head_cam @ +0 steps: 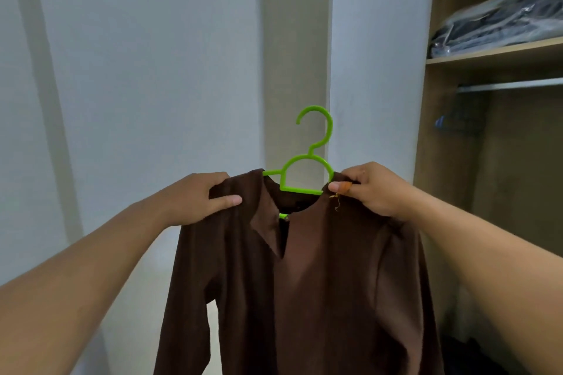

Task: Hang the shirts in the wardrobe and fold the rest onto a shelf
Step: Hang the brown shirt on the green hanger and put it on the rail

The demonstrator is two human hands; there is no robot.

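A brown shirt (304, 283) hangs between both arms, already threaded onto a green hanger (307, 173) whose hook stands upright above the collar. The left hand (201, 198) pinches the left shoulder of the shirt, thumb over the cloth; the right hand (368, 189) pinches the right shoulder just beside the hanger's arm. So the dressing step looks done, the hanging not yet. Farther off and to the right the wardrobe (451, 131) stands open, its rail (511, 84) well apart from the hook, with bagged clothes (499, 21) on the shelf (493, 55) above; other garments to fold are not clearly seen
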